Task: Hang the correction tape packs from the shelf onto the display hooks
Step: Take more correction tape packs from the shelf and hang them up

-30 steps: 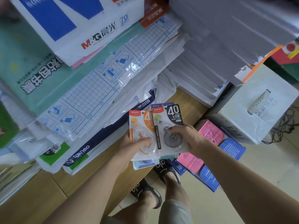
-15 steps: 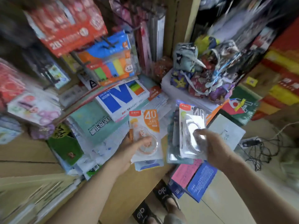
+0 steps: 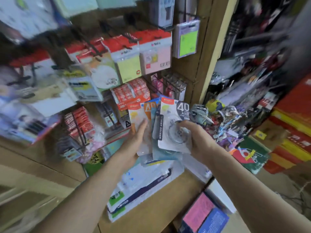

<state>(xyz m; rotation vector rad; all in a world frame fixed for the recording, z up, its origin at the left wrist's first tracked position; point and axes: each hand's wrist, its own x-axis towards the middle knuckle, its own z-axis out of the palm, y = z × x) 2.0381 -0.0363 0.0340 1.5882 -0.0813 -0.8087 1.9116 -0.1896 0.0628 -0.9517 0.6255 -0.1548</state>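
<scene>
My left hand (image 3: 135, 140) holds an orange-and-white correction tape pack (image 3: 139, 115) marked 40, with more packs stacked behind it. My right hand (image 3: 196, 140) grips a grey-and-white correction tape pack (image 3: 175, 118), also marked 40, with a bluish pack behind it. Both hands are raised in front of the wall of display hooks (image 3: 170, 84), where sticky-note packs (image 3: 127, 64) and red eraser packs (image 3: 133, 93) hang. The view is blurred by motion.
A wooden shelf (image 3: 151, 209) lies below my arms with plastic-wrapped book covers (image 3: 139, 187) on it. A wooden post (image 3: 207, 56) stands right of the hooks, with crowded goods and red boxes (image 3: 292, 125) beyond. Pink and blue boxes (image 3: 203, 216) sit low right.
My view swung up from the shelf stacks to the hook wall. Both hands rose with their packs, and the right hand's pack came apart from the left hand's pack.
</scene>
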